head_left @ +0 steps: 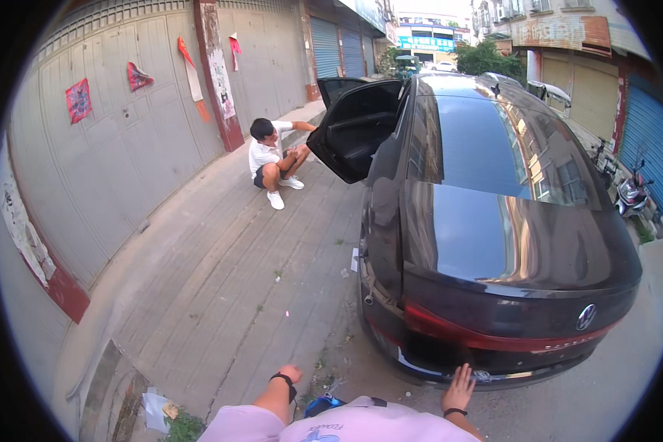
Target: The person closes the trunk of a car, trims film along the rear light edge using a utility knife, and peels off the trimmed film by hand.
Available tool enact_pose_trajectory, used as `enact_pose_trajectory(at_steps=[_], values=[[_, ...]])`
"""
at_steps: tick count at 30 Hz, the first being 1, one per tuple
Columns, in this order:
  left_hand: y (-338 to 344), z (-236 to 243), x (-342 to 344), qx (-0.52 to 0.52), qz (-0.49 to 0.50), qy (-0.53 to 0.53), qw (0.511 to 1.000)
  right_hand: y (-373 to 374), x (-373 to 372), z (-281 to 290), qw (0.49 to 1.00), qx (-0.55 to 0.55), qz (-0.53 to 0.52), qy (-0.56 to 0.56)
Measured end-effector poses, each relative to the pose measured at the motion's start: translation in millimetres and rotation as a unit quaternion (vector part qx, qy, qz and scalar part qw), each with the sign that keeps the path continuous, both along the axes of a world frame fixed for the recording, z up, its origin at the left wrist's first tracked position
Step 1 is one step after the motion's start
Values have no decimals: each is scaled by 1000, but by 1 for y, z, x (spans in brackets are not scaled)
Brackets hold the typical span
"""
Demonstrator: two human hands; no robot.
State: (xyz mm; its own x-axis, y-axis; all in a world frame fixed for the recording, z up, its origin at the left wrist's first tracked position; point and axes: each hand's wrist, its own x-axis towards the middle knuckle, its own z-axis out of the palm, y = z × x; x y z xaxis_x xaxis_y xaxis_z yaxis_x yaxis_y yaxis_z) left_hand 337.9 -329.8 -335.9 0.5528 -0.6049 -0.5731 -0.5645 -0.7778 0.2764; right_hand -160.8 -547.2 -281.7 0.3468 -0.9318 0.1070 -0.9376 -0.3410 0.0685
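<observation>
A dark sedan (523,276) stands at my right, its rear end toward me. Beside its rear bumper (493,381), my right hand (460,386) is open with its fingers stretched out; whether it touches the bumper I cannot tell. My left hand (291,373) hangs over the pavement left of the car, with no object seen in it. Its fingers are foreshortened and mostly hidden. Each wrist wears a dark band. On the car's left side a door (357,129) is swung open.
A person (276,158) in a white shirt squats by the open door, one arm reaching toward it. Grey metal gates (118,162) line the left side. White litter (155,409) and weeds (186,427) lie near my feet. A parked scooter (632,190) stands at the right.
</observation>
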Motion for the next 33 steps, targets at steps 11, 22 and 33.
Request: enact_pose_trajectory(at_steps=[11, 22, 33], values=[[255, -21, -54, 157, 216, 139, 954, -9, 26, 10, 933, 317, 88, -149], [269, -74, -14, -139, 519, 232, 811, 21, -83, -62, 885, 396, -130, -209], [-51, 184, -5, -460, 226, 290, 808, 123, -126, -12, 902, 310, -239, -182]])
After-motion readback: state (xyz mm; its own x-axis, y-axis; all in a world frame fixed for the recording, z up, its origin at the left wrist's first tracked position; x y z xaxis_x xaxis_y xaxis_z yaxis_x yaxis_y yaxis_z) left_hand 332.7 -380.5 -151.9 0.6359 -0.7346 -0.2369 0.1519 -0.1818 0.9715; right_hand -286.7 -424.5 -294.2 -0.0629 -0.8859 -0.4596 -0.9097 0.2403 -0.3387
